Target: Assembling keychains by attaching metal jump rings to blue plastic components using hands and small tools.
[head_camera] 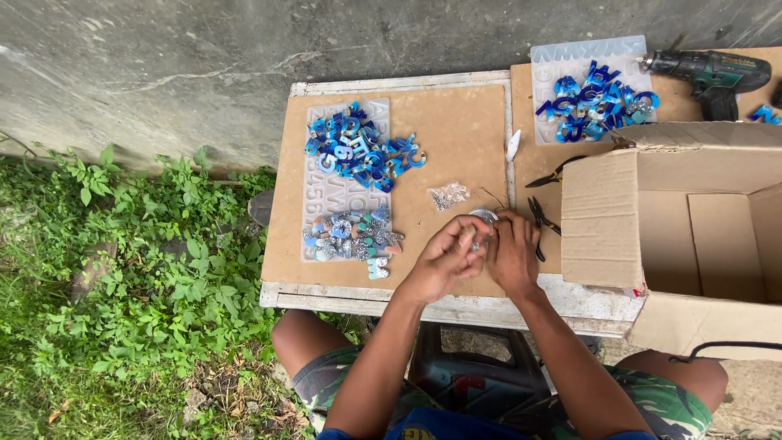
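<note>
Head view shows a big open cardboard box [692, 236] on the counter [456, 147], nothing seen inside. A clear mold tray [346, 175] carries piles of blue letters [358, 151]. Left hand [444, 259] and right hand [511, 254] meet, fingers curled tight on a small shiny round piece [483, 217].

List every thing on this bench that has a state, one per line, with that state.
Brown cardboard box: open, lying on its side, looks empty.
Green cordless drill: lying on its side.
Black-handled pliers: lying flat, not held.
Small clear plastic bag: lying loose on the board.
Left hand: closed on a small silvery part.
Right hand: closed on the same part.
</note>
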